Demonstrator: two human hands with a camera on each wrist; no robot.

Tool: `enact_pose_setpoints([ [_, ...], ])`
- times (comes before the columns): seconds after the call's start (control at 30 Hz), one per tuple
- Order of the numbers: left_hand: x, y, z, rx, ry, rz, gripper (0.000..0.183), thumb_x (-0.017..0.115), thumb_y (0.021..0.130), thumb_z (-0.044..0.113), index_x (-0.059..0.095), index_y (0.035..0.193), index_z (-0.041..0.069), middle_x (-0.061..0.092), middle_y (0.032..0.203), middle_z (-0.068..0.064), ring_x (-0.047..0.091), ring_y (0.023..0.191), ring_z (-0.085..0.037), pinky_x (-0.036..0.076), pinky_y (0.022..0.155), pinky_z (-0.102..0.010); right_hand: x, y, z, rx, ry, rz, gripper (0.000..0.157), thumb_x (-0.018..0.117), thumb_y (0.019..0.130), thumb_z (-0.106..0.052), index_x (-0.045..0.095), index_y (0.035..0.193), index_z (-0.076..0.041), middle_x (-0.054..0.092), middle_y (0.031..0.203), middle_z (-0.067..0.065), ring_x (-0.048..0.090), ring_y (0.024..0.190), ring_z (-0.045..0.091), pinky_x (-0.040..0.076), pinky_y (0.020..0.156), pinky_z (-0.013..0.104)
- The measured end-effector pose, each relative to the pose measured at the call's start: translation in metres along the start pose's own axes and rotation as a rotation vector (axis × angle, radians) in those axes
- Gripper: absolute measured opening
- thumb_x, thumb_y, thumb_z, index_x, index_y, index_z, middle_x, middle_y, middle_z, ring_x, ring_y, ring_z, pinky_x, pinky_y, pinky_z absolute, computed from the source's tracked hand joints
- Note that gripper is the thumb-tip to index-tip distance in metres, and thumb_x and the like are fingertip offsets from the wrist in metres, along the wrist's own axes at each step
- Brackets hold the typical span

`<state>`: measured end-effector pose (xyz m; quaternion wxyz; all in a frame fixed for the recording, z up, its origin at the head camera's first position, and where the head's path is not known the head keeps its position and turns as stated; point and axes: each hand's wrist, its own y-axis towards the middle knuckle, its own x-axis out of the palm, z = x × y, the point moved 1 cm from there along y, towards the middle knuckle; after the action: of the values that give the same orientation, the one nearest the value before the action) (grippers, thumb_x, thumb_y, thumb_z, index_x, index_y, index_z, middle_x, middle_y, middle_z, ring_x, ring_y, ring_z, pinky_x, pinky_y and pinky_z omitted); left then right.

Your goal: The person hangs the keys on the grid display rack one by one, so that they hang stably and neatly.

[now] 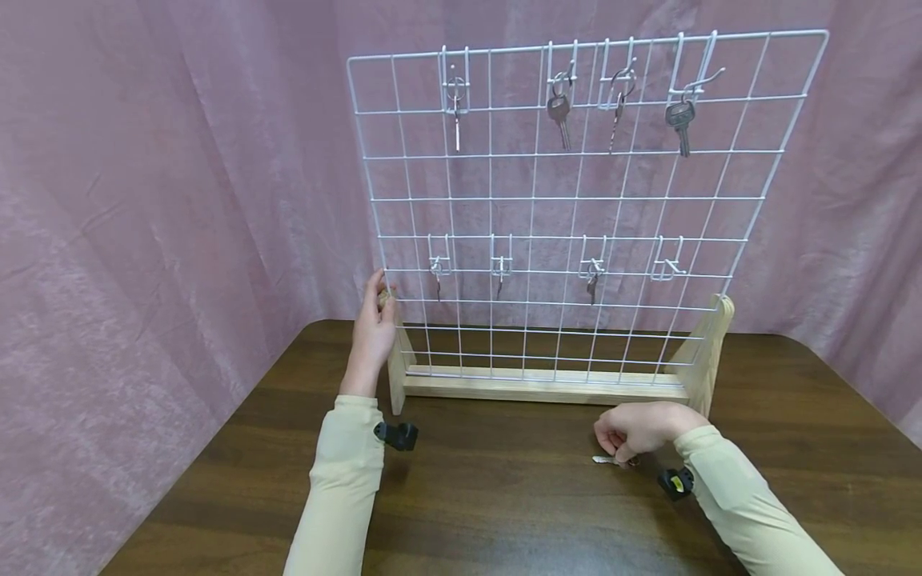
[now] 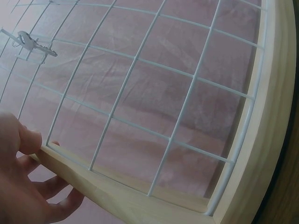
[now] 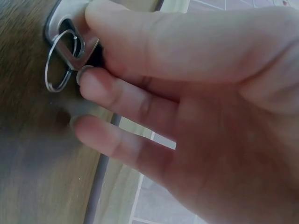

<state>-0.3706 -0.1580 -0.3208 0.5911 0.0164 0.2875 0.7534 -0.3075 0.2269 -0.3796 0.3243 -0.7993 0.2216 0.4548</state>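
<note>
In the head view, my left hand (image 1: 372, 332) grips the top of the left wooden side piece (image 1: 397, 376) of a stand. The left wrist view shows the thumb on one face of the wood and the fingers curled behind it. My right hand (image 1: 643, 430) is down at the tabletop, in front of the stand's right end. Between its thumb and fingertips it pinches a key (image 3: 65, 10), with a thin metal ring (image 3: 47, 70) through the hole in its head. The key's blade (image 1: 602, 459) points left, low over the wood.
A white wire grid (image 1: 533, 198) rises from the wooden stand. Several keys hang on its hooks: an upper row with one key (image 1: 559, 112) near the middle, and a lower row with smaller-looking keys (image 1: 593, 290). A hook (image 1: 668, 268) sits at lower right. Pink curtain (image 1: 180, 200) lies behind the brown table (image 1: 490, 496).
</note>
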Motion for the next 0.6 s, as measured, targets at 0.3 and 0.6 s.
enact_pose_setpoints([
  [0.3, 0.0005, 0.0002, -0.0015, 0.002, -0.012, 0.002, 0.050, 0.039, 0.104, 0.011, 0.027, 0.151, 0.020, 0.036, 0.153, -0.018, 0.042, 0.137, -0.036, 0.038, 0.112, -0.050, -0.0024, -0.0026, 0.0031, -0.020, -0.010, -0.011, 0.021, 0.069, 0.079, -0.003, 0.054, 0.074, -0.015, 0.046, 0.068, -0.015, 0.042, 0.062, -0.004, 0.038, 0.059, 0.014],
  [0.6, 0.0003, 0.0002, -0.0012, 0.012, -0.004, 0.008, 0.049, 0.039, 0.104, 0.010, 0.028, 0.151, 0.020, 0.037, 0.152, -0.018, 0.043, 0.136, -0.037, 0.039, 0.111, -0.050, -0.0038, -0.0062, 0.0047, -0.002, 0.109, -0.009, 0.017, 0.060, 0.088, -0.001, 0.051, 0.080, -0.012, 0.052, 0.069, -0.009, 0.050, 0.061, 0.000, 0.044, 0.058, 0.018],
])
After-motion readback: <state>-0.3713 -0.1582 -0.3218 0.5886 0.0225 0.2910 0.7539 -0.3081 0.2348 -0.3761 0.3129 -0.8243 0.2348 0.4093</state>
